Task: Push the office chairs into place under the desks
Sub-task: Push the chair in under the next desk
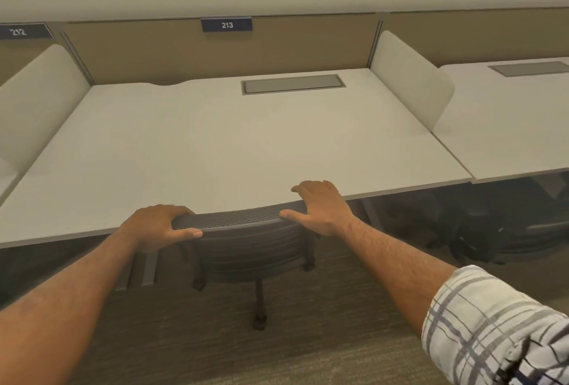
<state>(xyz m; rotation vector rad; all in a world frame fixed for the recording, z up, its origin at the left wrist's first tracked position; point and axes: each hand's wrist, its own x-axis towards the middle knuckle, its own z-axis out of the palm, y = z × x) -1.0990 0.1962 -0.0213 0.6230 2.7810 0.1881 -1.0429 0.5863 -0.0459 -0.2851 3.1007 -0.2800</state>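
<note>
A black mesh-backed office chair (243, 239) stands right in front of me, its seat under the white desk (215, 144) marked 213. The top of its backrest sits against the desk's front edge. My left hand (157, 226) grips the left end of the backrest's top rail, fingers over it and thumb along the near side. My right hand (321, 209) rests on the right end of the rail, fingers spread and reaching onto the desk edge. The chair's wheeled base (259, 301) shows below on the carpet.
White side dividers (409, 79) flank the desk, with a tan back panel and a 213 label (227, 25). A grey cable hatch (292, 84) is set in the desktop. Another dark chair (505, 230) is tucked under the neighbouring desk (517, 125) on the right. The floor is brown carpet.
</note>
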